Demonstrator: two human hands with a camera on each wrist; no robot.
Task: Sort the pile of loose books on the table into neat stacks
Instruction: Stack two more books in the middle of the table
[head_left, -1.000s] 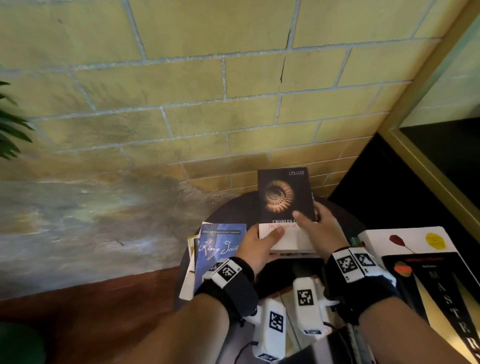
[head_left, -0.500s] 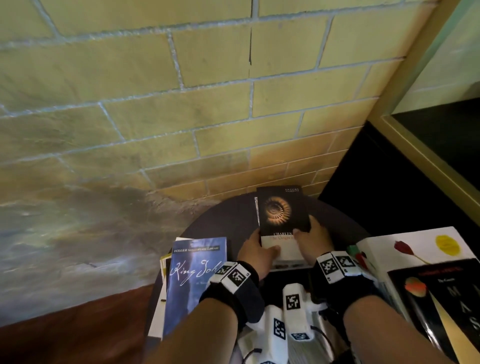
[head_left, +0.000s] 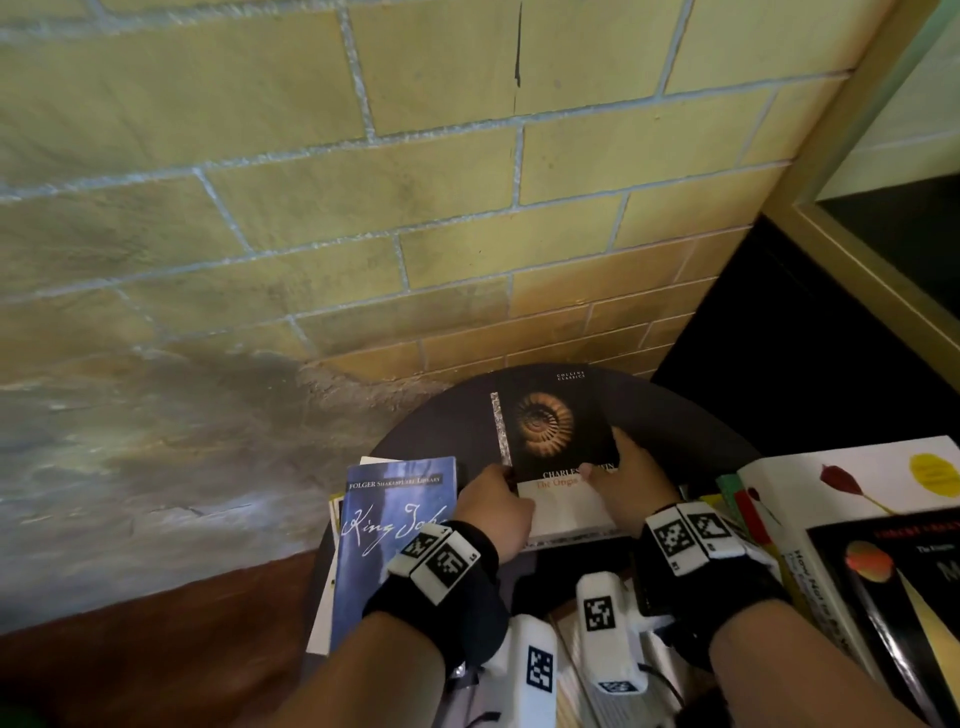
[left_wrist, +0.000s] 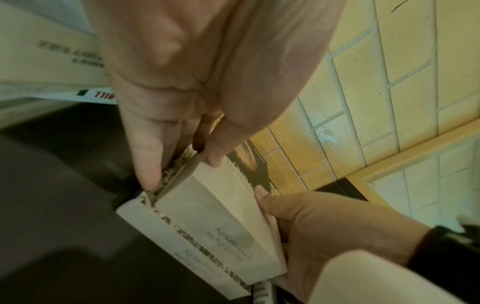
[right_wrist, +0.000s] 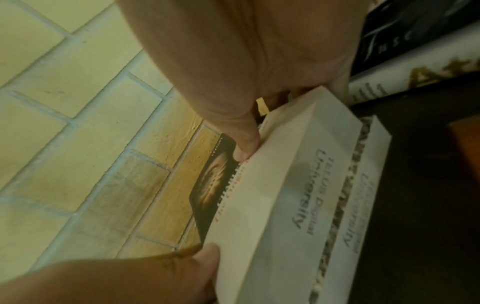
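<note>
A black paperback with a fossil shell on its cover (head_left: 556, 436) is held over the round dark table (head_left: 691, 431). It sits on a second book with a speckled cover (head_left: 501, 426), whose edge peeks out on the left. My left hand (head_left: 498, 483) grips the paperback's near left corner, thumb on top (left_wrist: 215, 160). My right hand (head_left: 608, 462) grips its right side, thumb on the cover (right_wrist: 244, 152). The wrist views show both books' stamped page edges (left_wrist: 207, 216) (right_wrist: 363, 185) almost aligned.
A blue "King John" book (head_left: 389, 530) lies on a few others at the table's left edge. On the right are a white book with a red flower (head_left: 857, 483) and a black one (head_left: 893, 597). A brick wall (head_left: 415, 208) stands just behind the table.
The black paperback has come down from a raised, tilted hold to lie flatter and lower over the table. Both hands have stayed on it.
</note>
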